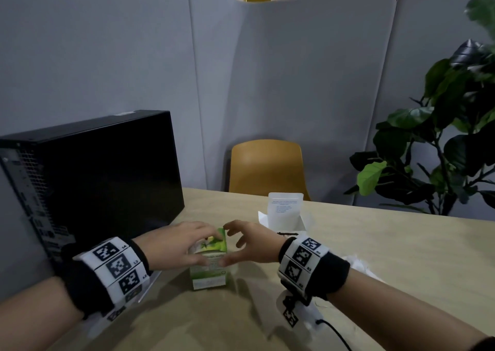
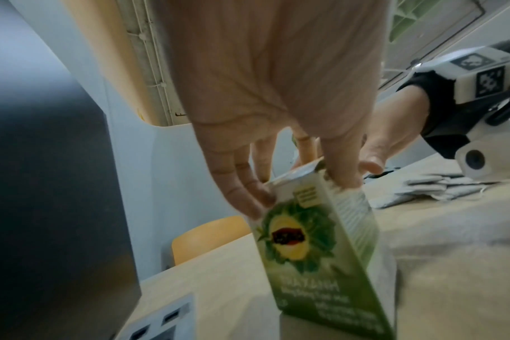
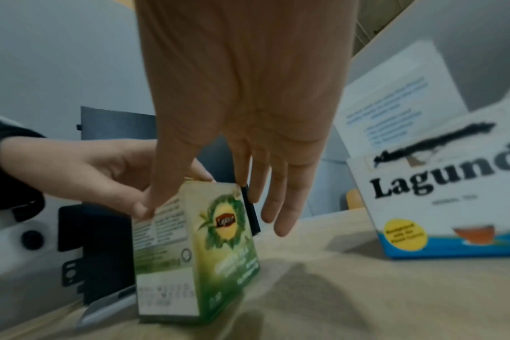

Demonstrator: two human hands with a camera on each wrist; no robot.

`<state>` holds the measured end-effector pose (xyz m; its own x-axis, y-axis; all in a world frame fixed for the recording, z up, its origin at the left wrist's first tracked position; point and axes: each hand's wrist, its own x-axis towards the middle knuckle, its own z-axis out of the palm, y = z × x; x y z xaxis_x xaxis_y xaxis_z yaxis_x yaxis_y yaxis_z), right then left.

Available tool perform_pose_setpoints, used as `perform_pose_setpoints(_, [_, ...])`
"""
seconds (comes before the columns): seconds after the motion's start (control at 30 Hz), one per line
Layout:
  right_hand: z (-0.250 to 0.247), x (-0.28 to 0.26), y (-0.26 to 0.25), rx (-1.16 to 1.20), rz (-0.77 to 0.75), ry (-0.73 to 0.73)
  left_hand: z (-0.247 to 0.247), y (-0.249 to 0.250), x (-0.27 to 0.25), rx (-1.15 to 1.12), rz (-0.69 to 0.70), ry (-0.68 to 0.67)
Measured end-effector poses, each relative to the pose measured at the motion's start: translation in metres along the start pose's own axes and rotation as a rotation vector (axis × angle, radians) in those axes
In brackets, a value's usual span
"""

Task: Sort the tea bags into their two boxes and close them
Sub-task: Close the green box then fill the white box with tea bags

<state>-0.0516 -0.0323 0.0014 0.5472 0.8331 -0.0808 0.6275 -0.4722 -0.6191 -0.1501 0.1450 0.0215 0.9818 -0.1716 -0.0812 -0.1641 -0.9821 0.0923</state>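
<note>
Head view, green box (image 1: 209, 267) between left hand (image 1: 174, 246), right hand (image 1: 254, 246)

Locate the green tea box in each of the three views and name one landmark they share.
Head: green tea box low centre, between both hands.
Left wrist: lower centre-right, tilted, under the fingers.
Right wrist: lower centre-left, upright on the table.
Shared landmark: the black computer case.

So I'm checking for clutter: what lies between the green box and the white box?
Only bare table shows between the green box and the white box, seen in the right wrist view.
</note>
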Motion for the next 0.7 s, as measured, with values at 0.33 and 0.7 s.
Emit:
perform_pose_setpoints(0.33, [0.006, 0.011, -0.007, 0.048, -0.041, 0.041, 0.003, -0.013, -0.001, -0.012, -0.01, -0.03])
perform_pose_setpoints(0.7, [0.008, 0.016, -0.001, 0.062, -0.03, 0.074, 0.013, -0.009, -0.003, -0.054, -0.033, 0.028])
